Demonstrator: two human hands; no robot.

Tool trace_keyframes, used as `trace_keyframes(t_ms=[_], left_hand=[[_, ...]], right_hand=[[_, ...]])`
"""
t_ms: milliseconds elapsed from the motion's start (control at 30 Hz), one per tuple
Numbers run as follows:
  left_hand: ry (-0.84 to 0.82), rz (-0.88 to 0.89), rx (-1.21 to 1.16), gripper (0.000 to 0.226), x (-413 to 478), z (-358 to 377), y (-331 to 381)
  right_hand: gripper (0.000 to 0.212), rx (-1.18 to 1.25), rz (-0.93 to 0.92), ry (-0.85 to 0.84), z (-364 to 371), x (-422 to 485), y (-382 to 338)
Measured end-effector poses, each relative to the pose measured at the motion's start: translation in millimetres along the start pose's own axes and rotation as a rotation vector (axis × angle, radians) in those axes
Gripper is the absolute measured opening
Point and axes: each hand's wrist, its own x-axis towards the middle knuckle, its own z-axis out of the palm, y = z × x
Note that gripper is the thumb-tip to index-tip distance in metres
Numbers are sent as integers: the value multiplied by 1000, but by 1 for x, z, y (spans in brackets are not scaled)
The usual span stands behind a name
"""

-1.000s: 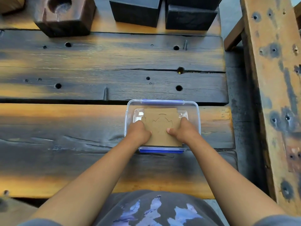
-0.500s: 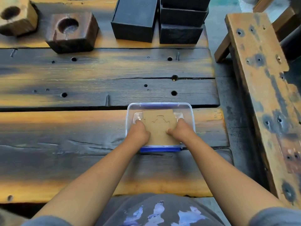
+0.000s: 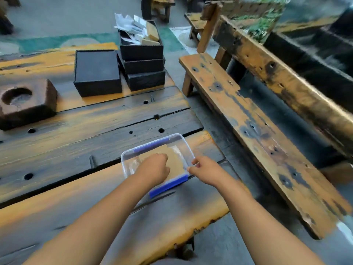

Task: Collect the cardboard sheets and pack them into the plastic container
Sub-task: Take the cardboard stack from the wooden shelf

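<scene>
A clear plastic container (image 3: 127, 165) with blue clips sits near the right end of the wooden table (image 3: 76, 134). Brown cardboard sheets (image 3: 176, 161) lie flat inside it. My left hand (image 3: 154, 168) is down in the container with curled fingers pressing on the cardboard. My right hand (image 3: 205, 170) is at the container's near right rim, thumb and forefinger pinched on its edge. The left part of the cardboard is hidden under my left hand.
Stacked black boxes (image 3: 145, 73) stand at the table's far right, the top one holding papers and cardboard pieces (image 3: 141, 33). A flat black box (image 3: 97, 73) and a hollowed wooden block (image 3: 24, 104) sit further left. A wooden bench (image 3: 248, 131) runs along the right.
The view has swung up and to the right. My right hand has come off the cardboard and moved to the container's right rim. My left hand stays on the cardboard.
</scene>
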Motion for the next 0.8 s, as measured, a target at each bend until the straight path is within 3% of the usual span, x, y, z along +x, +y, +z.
trace_keyframes(t_ms=[200,433,667,800], left_hand=[[-82,331,129,34,-10,5,73],[-131,649,270,36,-27,34,207],[-245,870,349,42,-76,108,352],[-305,1094,436,32,-132,167,446]], right_hand=[[44,90,157,168,-17,-76,62],[40,324,359,452,-54,-166,165],[37,552,505,675,-69,-256,296],[34,685,630,826,-59,-330,374]])
